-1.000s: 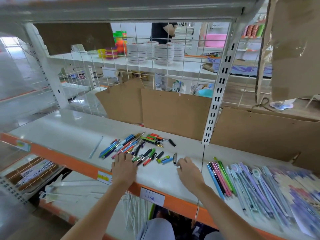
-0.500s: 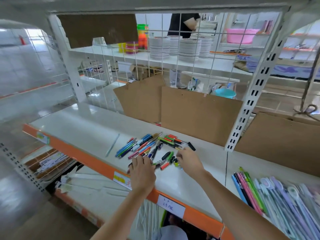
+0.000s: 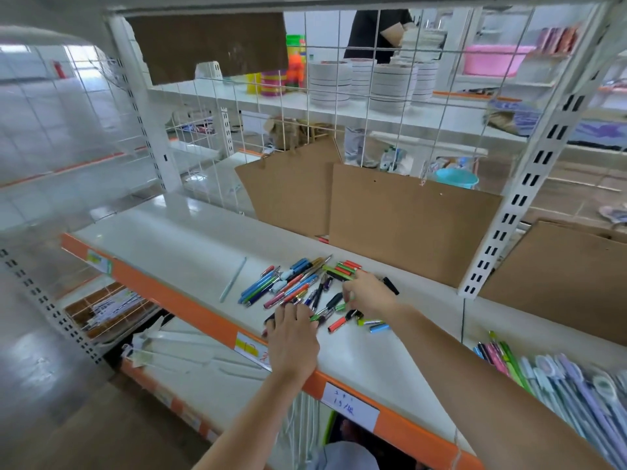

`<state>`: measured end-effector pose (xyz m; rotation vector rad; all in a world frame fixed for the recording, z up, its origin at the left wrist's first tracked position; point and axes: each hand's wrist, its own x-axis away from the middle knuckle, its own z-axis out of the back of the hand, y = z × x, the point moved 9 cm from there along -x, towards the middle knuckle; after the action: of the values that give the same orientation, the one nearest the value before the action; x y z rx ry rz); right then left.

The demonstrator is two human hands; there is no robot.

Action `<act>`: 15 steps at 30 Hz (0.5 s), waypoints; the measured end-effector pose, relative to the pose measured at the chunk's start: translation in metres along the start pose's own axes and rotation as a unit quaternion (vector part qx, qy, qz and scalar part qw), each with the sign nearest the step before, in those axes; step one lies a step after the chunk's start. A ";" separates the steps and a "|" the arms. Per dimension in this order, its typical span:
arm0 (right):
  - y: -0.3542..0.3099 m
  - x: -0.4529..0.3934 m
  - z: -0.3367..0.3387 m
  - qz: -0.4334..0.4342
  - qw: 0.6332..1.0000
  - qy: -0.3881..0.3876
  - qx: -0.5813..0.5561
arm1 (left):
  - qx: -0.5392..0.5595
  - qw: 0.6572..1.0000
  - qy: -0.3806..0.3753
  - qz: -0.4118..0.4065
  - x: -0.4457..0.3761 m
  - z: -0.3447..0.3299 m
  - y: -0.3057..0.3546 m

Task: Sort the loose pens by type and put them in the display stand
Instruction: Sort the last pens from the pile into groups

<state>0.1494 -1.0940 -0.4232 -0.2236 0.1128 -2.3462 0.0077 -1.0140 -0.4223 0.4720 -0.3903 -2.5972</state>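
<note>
A loose pile of coloured pens [image 3: 298,283] lies on the white shelf [image 3: 190,252], blue, green, red and black ones mixed. My left hand [image 3: 293,337] rests flat on the pile's near edge, fingertips on a few pens. My right hand [image 3: 368,293] reaches over the pile's right side, fingers curled down onto the pens near a black marker [image 3: 390,285]; what it pinches is hidden. Short red [image 3: 337,323], green [image 3: 371,322] and blue [image 3: 379,328] pens lie apart at the near right. A clear pen [image 3: 233,279] lies alone to the left. No display stand is in view.
Brown cardboard sheets [image 3: 407,218] lean against the wire grid at the shelf's back. A white upright [image 3: 519,184] divides the shelf; several long pastel pens [image 3: 559,378] lie on the right section. The shelf's orange front edge [image 3: 190,307] carries price labels. A person stands beyond the grid.
My right hand has moved from the pile's near edge further back over its right side. The camera has come closer. My left hand stays on the near pens.
</note>
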 end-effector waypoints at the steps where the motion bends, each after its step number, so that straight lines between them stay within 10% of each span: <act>1: -0.003 0.004 0.005 0.013 1.000 0.000 -0.012 | -0.007 1.000 -0.005 -0.005 0.000 0.000 0.001; 15: 0.050 0.174 -0.012 -0.156 0.882 0.152 -0.417 | 0.031 0.972 -0.094 -0.214 0.038 -0.008 0.093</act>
<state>0.0608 -1.2529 -0.4203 -0.2987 1.3409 -2.4879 0.0161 -1.1127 -0.4070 0.3617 -0.4779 -3.0696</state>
